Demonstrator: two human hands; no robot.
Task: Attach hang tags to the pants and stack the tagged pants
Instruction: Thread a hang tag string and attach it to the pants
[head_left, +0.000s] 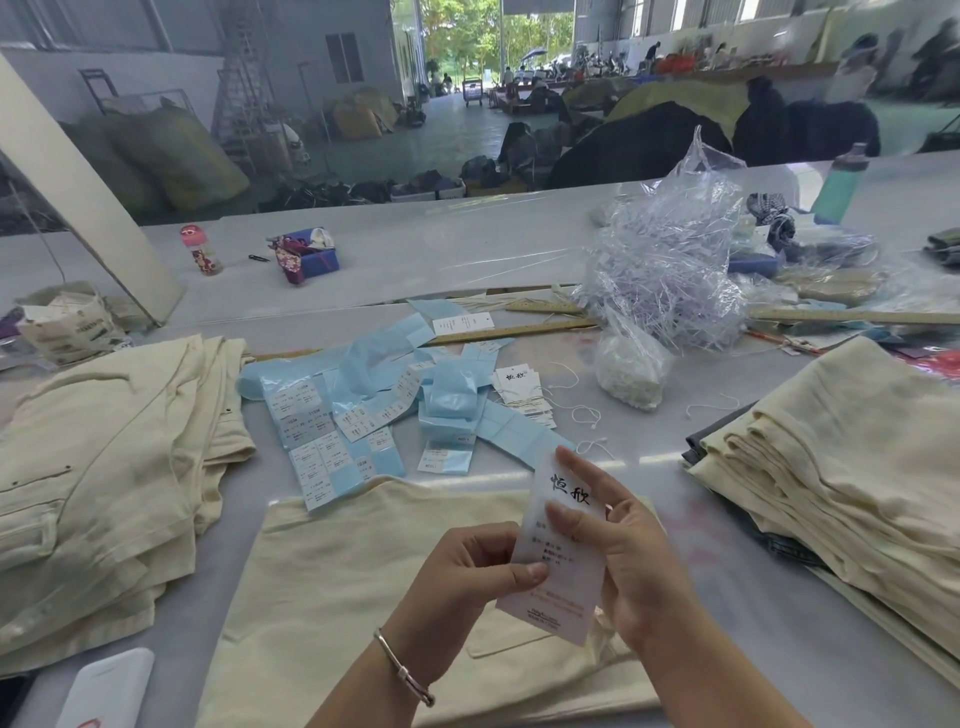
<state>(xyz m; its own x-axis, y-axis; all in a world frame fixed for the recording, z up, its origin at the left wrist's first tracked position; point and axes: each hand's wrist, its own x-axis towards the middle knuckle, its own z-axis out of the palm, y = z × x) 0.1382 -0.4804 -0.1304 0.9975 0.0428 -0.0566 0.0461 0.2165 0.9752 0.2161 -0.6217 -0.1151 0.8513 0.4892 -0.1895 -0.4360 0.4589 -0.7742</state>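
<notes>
Both hands, left (467, 566) and right (618, 540), pinching one hang tag (558, 551) above cream pants (337, 597). Clear bag (631, 364) holding small white pieces.

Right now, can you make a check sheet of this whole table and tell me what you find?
Surface: pale grey table, mostly covered.
Job's things: white hang tag held over cream pants; pants pile at left; neater stack at right; spare tags with strings.
Clutter: blue sticker strips, clear plastic bag, wooden ruler, small bottle, teal bottle.
Hands: left hand and right hand each have a grip on the tag.
Cables: nothing seen.
Surroundings: big hall with sacks and people far back, blurred.
</notes>
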